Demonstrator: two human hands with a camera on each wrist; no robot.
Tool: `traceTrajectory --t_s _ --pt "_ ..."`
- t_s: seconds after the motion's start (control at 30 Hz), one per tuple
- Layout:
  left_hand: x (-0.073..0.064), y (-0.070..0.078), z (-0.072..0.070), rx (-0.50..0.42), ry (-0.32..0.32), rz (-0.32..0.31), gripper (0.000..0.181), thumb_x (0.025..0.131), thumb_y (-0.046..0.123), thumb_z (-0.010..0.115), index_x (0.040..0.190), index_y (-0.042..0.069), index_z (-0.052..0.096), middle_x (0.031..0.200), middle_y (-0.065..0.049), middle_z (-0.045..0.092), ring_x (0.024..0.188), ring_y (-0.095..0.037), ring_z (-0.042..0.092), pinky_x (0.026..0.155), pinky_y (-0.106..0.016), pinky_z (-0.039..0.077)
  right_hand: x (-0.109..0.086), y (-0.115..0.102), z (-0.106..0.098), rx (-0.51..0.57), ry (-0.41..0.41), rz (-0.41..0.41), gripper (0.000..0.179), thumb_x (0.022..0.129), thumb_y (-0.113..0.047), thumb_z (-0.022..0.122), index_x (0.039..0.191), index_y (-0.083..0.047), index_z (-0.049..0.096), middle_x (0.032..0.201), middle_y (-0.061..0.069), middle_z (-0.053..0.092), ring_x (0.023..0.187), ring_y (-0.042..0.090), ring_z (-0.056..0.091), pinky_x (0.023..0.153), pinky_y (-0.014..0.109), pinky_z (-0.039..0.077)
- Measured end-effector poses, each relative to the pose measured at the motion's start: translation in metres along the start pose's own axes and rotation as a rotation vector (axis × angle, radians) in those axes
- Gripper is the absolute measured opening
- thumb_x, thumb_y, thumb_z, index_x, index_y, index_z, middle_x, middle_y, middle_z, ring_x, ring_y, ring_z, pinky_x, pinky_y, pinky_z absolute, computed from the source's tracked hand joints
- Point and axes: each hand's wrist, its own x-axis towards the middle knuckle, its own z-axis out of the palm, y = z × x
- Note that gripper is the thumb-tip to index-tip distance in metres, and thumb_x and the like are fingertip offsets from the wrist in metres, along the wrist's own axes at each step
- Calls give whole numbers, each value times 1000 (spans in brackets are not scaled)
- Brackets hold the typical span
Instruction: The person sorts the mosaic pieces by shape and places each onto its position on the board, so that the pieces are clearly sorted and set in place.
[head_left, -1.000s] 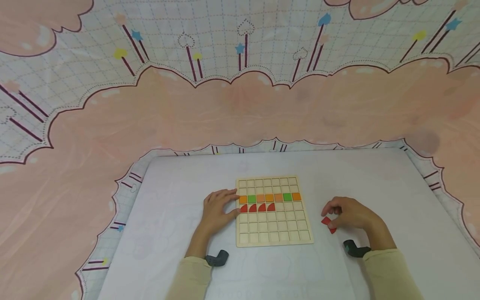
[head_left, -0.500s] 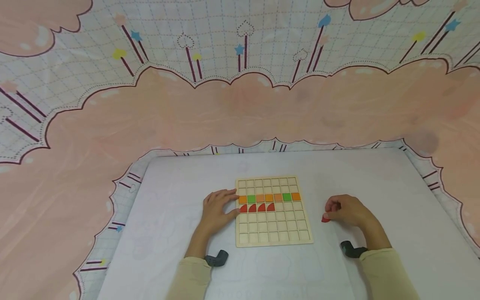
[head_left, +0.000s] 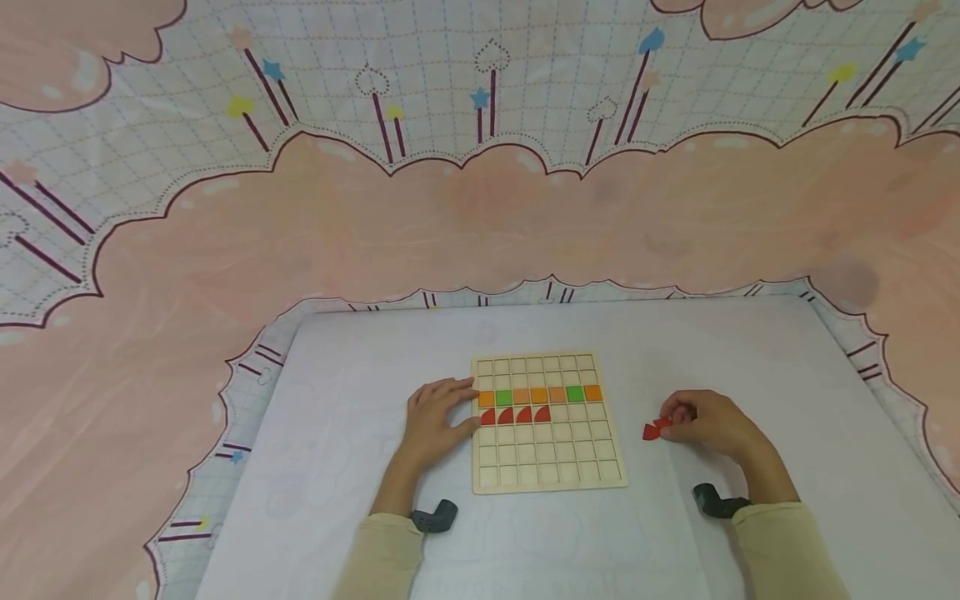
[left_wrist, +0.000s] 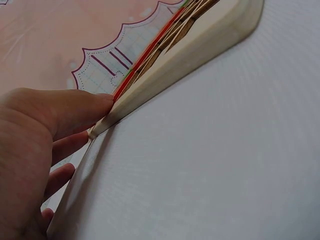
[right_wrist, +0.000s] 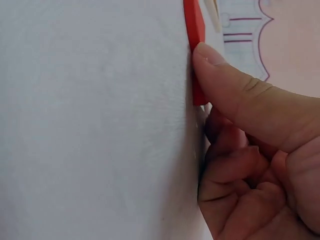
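Observation:
In the head view a pale wooden grid board [head_left: 555,476] lies on the white table. One of its rows holds orange and green square tiles [head_left: 504,397]; the row nearer me has several red quarter-circle tiles [head_left: 523,415] at its left. My left hand [head_left: 432,421] rests at the board's left edge, fingers extended and thumb touching the rim. To the right of the board, my right hand [head_left: 703,423] holds small red tiles [head_left: 651,432] between thumb and curled fingers, low over the table. The right wrist view shows the thumb on a red tile [right_wrist: 195,22]; fingers hide part of it.
The white tabletop [head_left: 360,358] spreads around the board. Cloth with a pink and grid pattern [head_left: 480,225] lies beyond its far edge. A dark wrist device [head_left: 435,517] sits at the left wrist, another device [head_left: 718,502] at the right.
The right hand shifts the red tiles slightly: they bunch under the thumb, then spread with one showing at the left. The left hand and board stay put.

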Motion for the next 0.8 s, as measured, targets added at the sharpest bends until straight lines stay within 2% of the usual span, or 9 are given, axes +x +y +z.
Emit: traceTrajectory --t_s 0.37,0.63,0.73,0.8 --pt "0 0 0 1 1 19 43 88 34 75 129 25 69 151 9 56 143 -23 43 121 -57 19 -1 1 6 -91 79 -54 26 79 -21 86 94 -13 67 83 1 57 81 19 49 67 29 39" --pt "0 0 0 14 21 44 42 88 34 76 128 24 70 150 8 57 141 -23 45 119 -58 21 -3 2 10 -92 125 -69 22 84 -20 82 101 -14 70 82 1 57 80 19 50 66 27 41" --pt "-1 0 0 9 27 48 42 87 34 76 128 23 70 149 7 58 141 -25 46 119 -59 21 -3 -1 11 -77 121 -49 19 88 -23 78 104 -15 72 87 0 62 84 19 53 70 29 44" --pt "-1 0 0 7 27 49 43 87 34 75 128 23 70 149 7 58 141 -25 45 119 -59 21 -3 -4 11 -31 111 -42 18 90 -26 76 104 -15 73 90 0 67 87 19 56 74 29 46"
